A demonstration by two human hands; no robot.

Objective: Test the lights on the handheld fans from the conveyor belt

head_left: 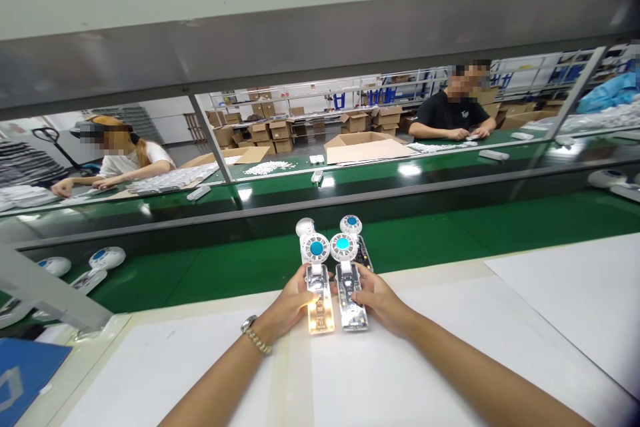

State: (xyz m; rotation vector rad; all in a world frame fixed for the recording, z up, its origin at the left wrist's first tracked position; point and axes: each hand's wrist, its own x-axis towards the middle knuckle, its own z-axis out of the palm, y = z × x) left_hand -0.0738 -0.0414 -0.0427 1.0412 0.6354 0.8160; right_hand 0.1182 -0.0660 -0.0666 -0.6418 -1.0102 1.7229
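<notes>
Two small handheld fans with clear handles and round white heads with blue centres lie side by side on the white worktop [200, 367]. My left hand [290, 303] grips the left fan [318, 283], whose handle glows orange. My right hand [377, 297] grips the right fan [349, 287], whose handle glows white. Two more fans [353, 230] lie just beyond them at the edge of the green conveyor belt [225, 267].
More fans [100, 263] lie on the belt at the left, others [613, 180] at the far right. A grey metal rail [45, 290] slants in at the left. Two other people sit across the line near cardboard boxes [360, 147]. A blue object [25, 373] sits bottom left.
</notes>
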